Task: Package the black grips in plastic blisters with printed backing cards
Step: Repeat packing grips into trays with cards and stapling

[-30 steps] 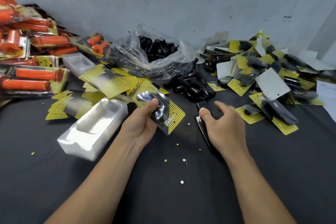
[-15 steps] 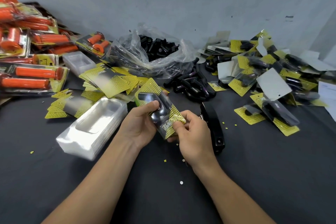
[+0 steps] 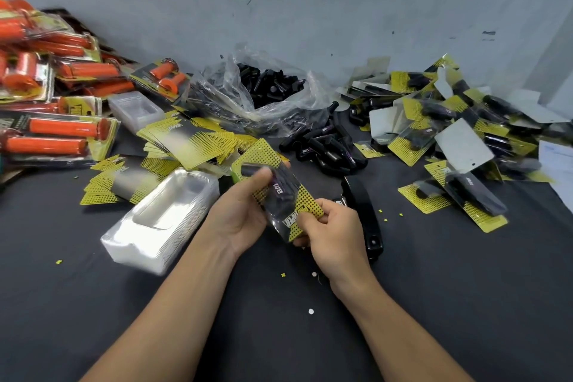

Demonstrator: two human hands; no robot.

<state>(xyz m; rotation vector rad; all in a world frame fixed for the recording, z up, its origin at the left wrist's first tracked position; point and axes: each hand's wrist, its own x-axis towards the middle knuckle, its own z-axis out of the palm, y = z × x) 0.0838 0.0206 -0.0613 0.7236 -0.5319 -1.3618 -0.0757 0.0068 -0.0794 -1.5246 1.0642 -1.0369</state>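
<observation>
A blister pack (image 3: 280,195) with a yellow-and-black printed card and a black grip inside is held above the dark table between both hands. My left hand (image 3: 240,217) grips its left side, thumb pressing on the clear blister. My right hand (image 3: 333,232) pinches the lower right corner of the card. Loose black grips (image 3: 322,146) lie just behind. A stack of empty clear blisters (image 3: 161,217) stands to the left. Loose backing cards (image 3: 192,143) are heaped behind that stack.
A black stapler (image 3: 362,214) lies right of my right hand. A plastic bag of black grips (image 3: 260,90) sits at the back by the wall. Finished black-grip packs (image 3: 459,133) pile up on the right, orange-grip packs (image 3: 55,108) on the left.
My right hand has left the stapler and come to the pack, taking its lower corner. The pack has tilted and shifted a little between both hands.
</observation>
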